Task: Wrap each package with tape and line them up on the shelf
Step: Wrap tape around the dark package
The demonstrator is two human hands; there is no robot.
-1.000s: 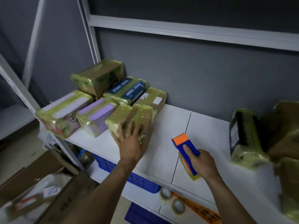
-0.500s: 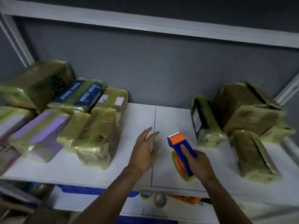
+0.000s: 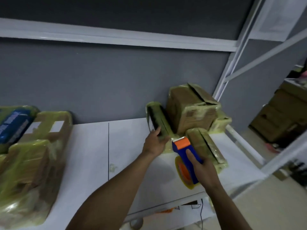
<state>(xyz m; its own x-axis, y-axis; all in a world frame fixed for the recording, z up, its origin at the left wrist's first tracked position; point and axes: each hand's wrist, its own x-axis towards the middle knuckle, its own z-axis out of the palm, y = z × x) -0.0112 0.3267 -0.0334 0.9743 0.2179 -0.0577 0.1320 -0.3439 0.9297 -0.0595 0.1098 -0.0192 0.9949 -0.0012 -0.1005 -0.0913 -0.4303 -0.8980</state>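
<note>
The left hand [image 3: 155,142] gripped the near end of a narrow dark package [image 3: 157,117], thumb on its dark face and fingers curled under the end. The right hand [image 3: 203,170] was wrapped round the handle of a blue-and-orange tape dispenser [image 3: 182,147]. Its index finger lay along the dispenser's back, the tape roll [image 3: 183,173] hung below, and the cutter end sat just beside the package.

That package stood on edge on the white shelf [image 3: 93,155], close against a large taped carton [image 3: 191,112], with a long flat package [image 3: 206,146] near it on the right. A group of wrapped packages [image 3: 28,171] lay well apart at the left.

This looked like picking the next package to tape. The next move would call for drawing it clear of the carton onto bare shelf. The left hand would then steady it while the dispenser's tape end was pressed to one face.
</note>
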